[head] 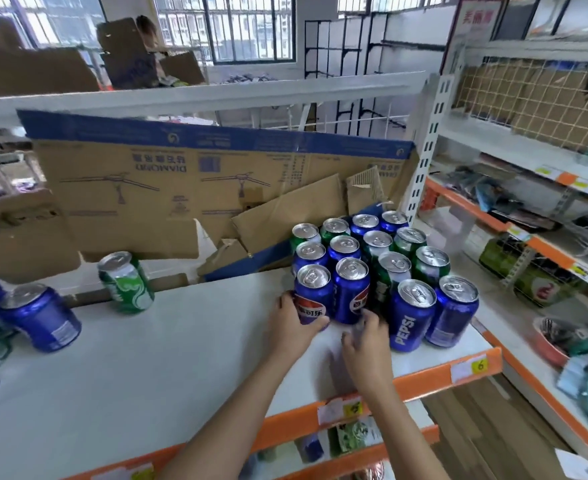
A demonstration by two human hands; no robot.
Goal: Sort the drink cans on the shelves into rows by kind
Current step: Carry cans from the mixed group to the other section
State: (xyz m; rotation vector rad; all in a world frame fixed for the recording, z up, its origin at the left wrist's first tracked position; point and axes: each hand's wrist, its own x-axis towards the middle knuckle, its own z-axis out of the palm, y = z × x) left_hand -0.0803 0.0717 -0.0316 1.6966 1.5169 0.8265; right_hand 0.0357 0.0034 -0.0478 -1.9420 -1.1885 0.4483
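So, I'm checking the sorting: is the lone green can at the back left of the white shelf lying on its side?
No, the green drink can stands upright, silver top up, on the white shelf before the cardboard.

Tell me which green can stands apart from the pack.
The green-and-white drink can alone at centre-left of the white shelf, before the cardboard; the other green cans sit within the cluster at right.

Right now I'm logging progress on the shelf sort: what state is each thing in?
Left hand: grips the front blue can.
Right hand: blurred, fingers relaxed, holds nothing.
Can cluster: upright, blue and green mixed.
Green can: upright, apart at left.
Cardboard box: torn, flattened, behind the cans.
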